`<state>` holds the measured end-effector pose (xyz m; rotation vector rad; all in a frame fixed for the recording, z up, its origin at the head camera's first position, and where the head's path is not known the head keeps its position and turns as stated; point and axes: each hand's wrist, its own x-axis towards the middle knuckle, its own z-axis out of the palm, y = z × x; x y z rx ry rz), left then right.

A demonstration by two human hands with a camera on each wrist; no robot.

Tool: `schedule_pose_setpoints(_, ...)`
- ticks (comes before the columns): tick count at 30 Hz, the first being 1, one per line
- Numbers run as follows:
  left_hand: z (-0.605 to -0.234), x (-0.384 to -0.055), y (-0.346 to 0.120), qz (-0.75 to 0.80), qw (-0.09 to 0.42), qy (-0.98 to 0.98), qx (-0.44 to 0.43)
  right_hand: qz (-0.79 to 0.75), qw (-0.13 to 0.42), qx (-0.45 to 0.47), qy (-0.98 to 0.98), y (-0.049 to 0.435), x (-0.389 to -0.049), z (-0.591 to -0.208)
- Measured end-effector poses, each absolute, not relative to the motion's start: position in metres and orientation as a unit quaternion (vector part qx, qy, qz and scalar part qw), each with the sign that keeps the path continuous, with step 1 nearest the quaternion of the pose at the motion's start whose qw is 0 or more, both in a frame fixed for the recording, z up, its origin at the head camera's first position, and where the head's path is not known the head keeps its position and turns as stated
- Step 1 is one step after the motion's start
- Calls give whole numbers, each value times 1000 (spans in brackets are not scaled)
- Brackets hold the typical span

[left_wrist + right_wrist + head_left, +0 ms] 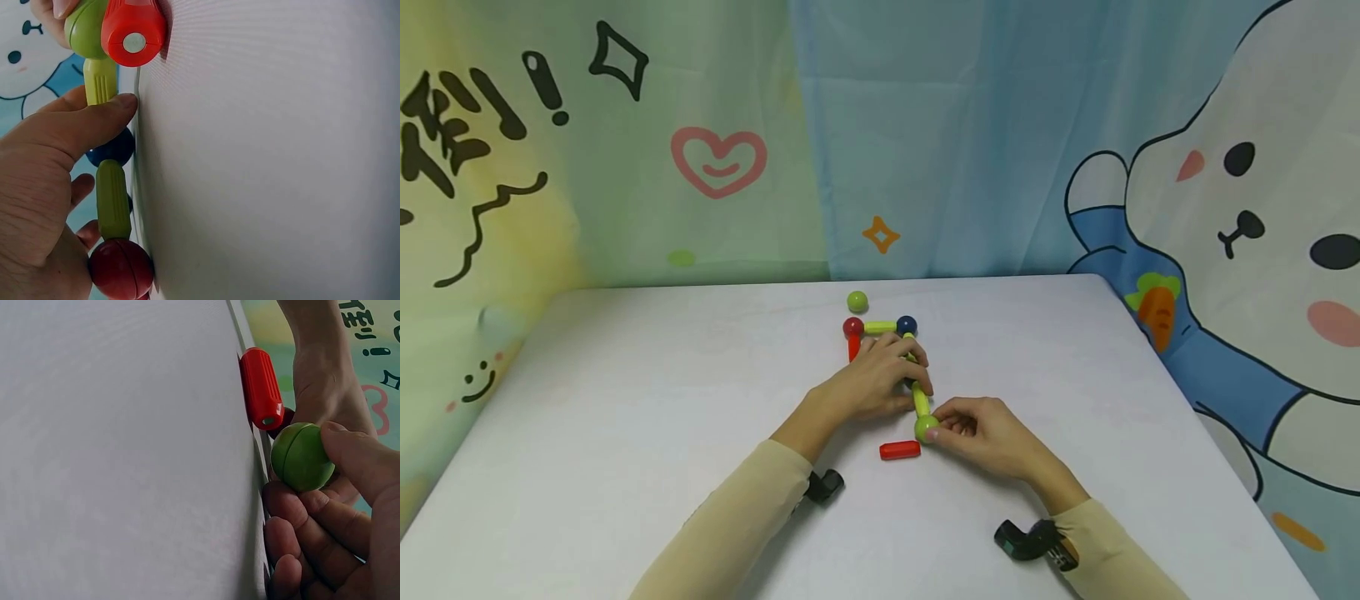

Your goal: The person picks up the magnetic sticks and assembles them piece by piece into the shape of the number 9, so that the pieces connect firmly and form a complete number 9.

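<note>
On the table, toy balls and rods are joined into a chain. My right hand (992, 429) pinches a light green ball (303, 456) between thumb and fingers at the chain's near end. A yellow-green rod (100, 81) runs from that ball to a dark blue ball (115, 149). My left hand (880, 375) grips this rod close to the blue ball, its thumb across it. The left hand hides part of the chain in the head view. Farther off, a yellow-green rod (880, 327) links a red ball (853, 327) and another blue ball (907, 325).
A loose red rod (899, 450) lies just left of the held ball. A separate light green ball (857, 302) sits near the table's back edge. The white table (662, 400) ends at a printed curtain (970, 150).
</note>
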<state>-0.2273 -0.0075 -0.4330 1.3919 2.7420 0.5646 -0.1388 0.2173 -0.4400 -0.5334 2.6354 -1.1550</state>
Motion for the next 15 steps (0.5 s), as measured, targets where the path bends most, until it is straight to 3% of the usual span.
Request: schedule_pose_setpoints(15,-423,-228,-13,193,14,884,425,-392,111,-187,894,216,-139,-440)
